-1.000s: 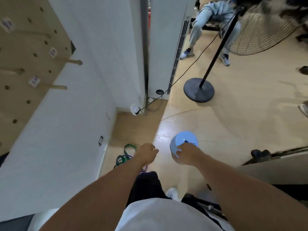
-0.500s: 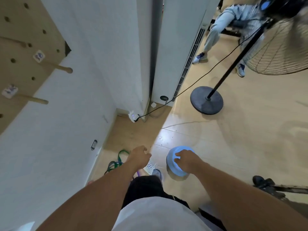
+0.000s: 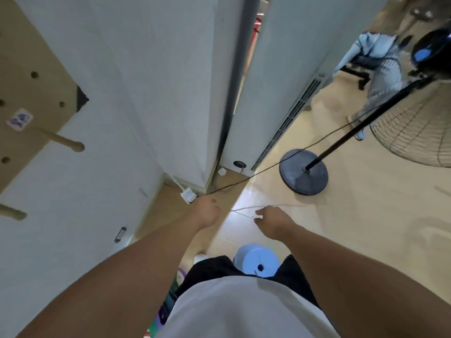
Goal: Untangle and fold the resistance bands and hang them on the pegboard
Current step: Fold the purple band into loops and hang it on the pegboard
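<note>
Left hand: the left hand (image 3: pixel 207 211) is stretched forward over the floor, its fingers curled under and hidden from the camera; whether it grasps anything cannot be told.
Right hand: the right hand (image 3: pixel 272 220) reaches forward beside it, fingers bent downward; something small and pale shows at the fingertips, too blurred to tell what it is or whether it is grasped.
Resistance bands: only slivers of the resistance bands (image 3: pixel 181 276) show, purple and green, low beside the left forearm and behind the white shirt, well apart from both hands and nearer the body than either.
Pegboard: the pegboard (image 3: pixel 29 93) hangs on the wall at the far left, with a wooden peg (image 3: pixel 64 142) jutting out and a second peg (image 3: pixel 12 212) lower down; nothing hangs on either.
Stool: a pale blue round stool (image 3: pixel 258 261) stands on the floor between the person's legs, below the right hand.
Fan: a standing fan (image 3: pixel 303 172) rests its dark round base on the floor to the right, its cable running to a socket at the wall.
</note>
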`<state>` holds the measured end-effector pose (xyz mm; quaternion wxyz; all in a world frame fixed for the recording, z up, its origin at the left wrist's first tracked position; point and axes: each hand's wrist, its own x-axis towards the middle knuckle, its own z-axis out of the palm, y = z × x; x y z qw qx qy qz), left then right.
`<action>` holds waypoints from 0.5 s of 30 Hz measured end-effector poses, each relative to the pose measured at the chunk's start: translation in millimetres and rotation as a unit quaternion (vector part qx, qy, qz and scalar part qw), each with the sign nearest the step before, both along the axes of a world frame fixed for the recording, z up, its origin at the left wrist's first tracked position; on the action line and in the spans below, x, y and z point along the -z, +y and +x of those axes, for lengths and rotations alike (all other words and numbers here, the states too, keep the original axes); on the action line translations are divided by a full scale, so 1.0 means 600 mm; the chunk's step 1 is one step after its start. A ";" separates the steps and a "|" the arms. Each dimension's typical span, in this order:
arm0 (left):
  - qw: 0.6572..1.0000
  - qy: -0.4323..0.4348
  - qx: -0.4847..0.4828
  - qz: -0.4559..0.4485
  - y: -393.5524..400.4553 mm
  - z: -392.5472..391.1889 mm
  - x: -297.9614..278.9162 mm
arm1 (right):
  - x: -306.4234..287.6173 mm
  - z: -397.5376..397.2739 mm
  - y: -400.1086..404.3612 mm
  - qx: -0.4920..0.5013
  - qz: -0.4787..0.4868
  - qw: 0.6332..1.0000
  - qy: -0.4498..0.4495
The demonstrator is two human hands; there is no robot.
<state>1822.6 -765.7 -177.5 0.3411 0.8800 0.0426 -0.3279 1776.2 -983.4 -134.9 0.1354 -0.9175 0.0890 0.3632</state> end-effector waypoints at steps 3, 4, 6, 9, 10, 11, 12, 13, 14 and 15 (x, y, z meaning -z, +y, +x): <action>0.996 0.001 -0.080 -0.041 0.010 0.025 0.003 | -0.005 0.046 0.025 -0.030 -0.004 1.000 0.001; 0.993 0.005 -0.105 -0.049 0.015 0.027 0.010 | -0.007 0.061 0.035 -0.047 -0.004 0.999 0.002; 0.988 0.006 -0.145 -0.054 0.026 0.022 0.010 | -0.008 0.093 0.060 -0.082 -0.006 0.997 0.012; 0.979 0.003 -0.194 -0.062 0.047 0.006 -0.001 | -0.001 0.140 0.103 -0.137 0.000 0.990 0.037; 0.974 0.007 -0.217 -0.063 0.056 -0.001 0.002 | 0.003 0.153 0.119 -0.164 0.002 0.985 0.046; 0.968 0.011 -0.243 -0.059 0.067 -0.008 0.009 | 0.006 0.165 0.136 -0.193 0.005 0.980 0.052; 0.960 0.019 -0.273 -0.054 0.077 -0.016 0.007 | 0.010 0.176 0.152 -0.226 0.010 0.973 0.055; 0.953 0.026 -0.300 -0.043 0.086 -0.026 0.009 | 0.011 0.185 0.168 -0.258 0.011 0.964 0.060; 0.947 0.030 -0.320 -0.024 0.094 -0.036 0.010 | 0.012 0.194 0.183 -0.293 0.011 0.954 0.065; 0.940 0.030 -0.339 -0.005 0.098 -0.048 0.009 | 0.016 0.203 0.194 -0.327 0.009 0.942 0.070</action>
